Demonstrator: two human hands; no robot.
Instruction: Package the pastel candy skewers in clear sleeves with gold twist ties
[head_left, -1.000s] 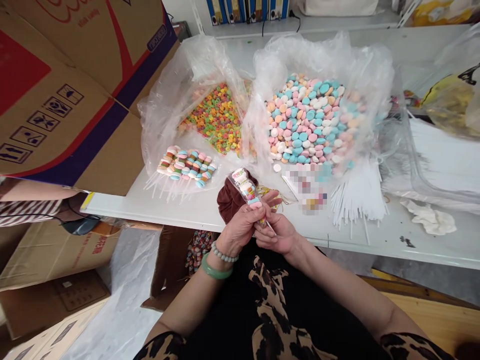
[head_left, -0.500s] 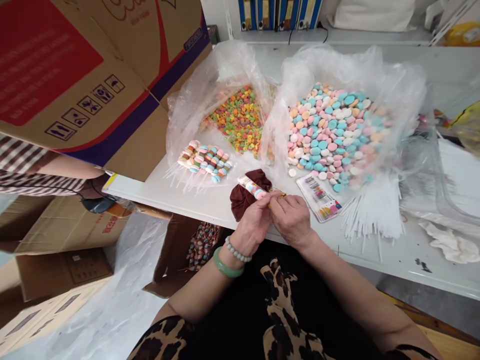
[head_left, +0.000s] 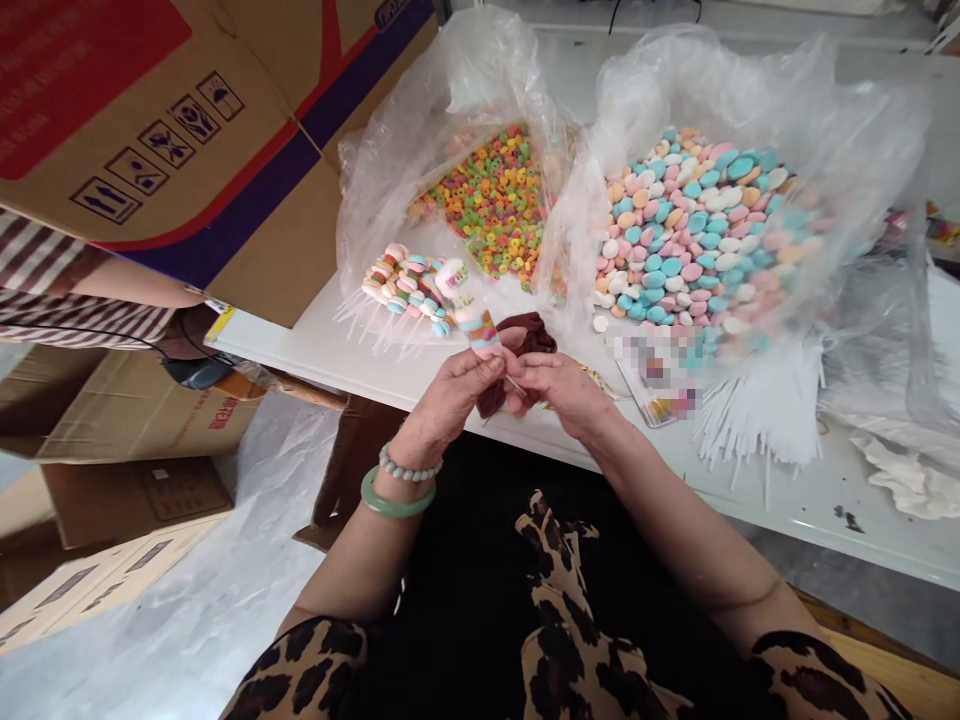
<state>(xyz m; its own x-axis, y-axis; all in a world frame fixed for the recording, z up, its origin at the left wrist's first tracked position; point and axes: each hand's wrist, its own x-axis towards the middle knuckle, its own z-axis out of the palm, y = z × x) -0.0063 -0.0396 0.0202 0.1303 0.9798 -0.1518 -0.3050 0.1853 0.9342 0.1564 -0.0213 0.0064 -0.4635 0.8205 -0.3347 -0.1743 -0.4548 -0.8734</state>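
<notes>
My left hand pinches the lower end of a wrapped candy stick, which tilts up and away with pastel candies inside clear printed film. Close against it, my right hand has its fingers closed at the candy's base, around the thin white stick. A dark brown cloth lies behind and under both hands. Some gold twist ties show beside my right hand. Left of the wrapped candy, a pile of candy skewers with white sticks rests on the table.
Behind are bags of small ring candies and pastel oval candies. A printed packet and white sticks lie right. A large carton stands left, with a person's arm beside it.
The wrapped candy has swung more upright and shifted left with my left hand. My hands have moved slightly apart, and the camera view has tilted down.
</notes>
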